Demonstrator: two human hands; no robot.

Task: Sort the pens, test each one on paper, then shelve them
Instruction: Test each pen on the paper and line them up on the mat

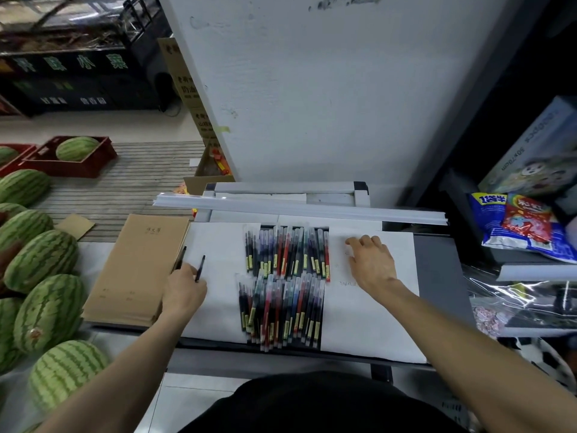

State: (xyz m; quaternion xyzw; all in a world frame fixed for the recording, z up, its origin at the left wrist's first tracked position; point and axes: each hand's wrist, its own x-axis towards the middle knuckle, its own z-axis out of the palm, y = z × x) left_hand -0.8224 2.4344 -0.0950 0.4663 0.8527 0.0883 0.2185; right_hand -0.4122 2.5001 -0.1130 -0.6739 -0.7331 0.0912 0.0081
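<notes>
Several gel pens lie in two rows on the shelf: an upper row and a lower row, with red, blue, black and green ink. White paper flanks them on both sides. My left hand grips a dark pen over the left sheet, and a second dark pen sticks up beside the fingers. My right hand rests flat on the right sheet, fingers spread, next to faint scribbles.
A stack of brown notebooks lies left of the paper. Watermelons crowd the left edge. A white rail runs along the back of the shelf. Snack bags sit on the right shelving.
</notes>
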